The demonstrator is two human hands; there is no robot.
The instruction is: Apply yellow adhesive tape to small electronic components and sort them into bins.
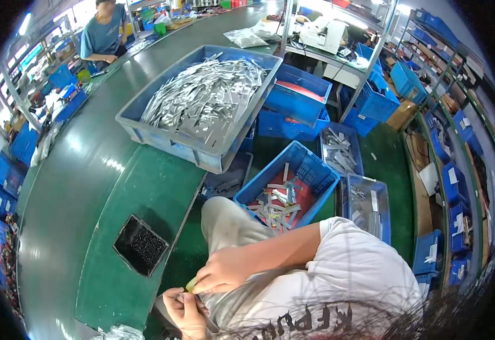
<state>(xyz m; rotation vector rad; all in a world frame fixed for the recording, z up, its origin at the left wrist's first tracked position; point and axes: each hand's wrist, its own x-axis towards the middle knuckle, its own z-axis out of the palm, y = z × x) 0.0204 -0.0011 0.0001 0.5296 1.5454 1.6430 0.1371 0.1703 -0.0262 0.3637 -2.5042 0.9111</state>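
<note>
Work looks to be partway along in the head view: the right hand (222,273) pinches a small yellow-green piece (191,284) between thumb and fingers, just beside the edge of the table (103,269), while the left hand (186,313) has its thumb and fingers drawn together right at it; whether they grip something too, I cannot tell. That piece seems unfinished. Many silver strips (208,90) lie in the grey-blue tray (168,148), and a smaller heap of pale pieces (278,207) sits in the blue bin (317,168); which heap is done and which is left cannot be told. Counted: two hands, one yellow-green piece, one grey-blue tray, one blue bin with pale pieces, one black tray (124,250) of small dark parts (147,243), and two grey boxes (385,221) right of that bin. Strips, pale pieces and dark parts overlap too much to count.
</note>
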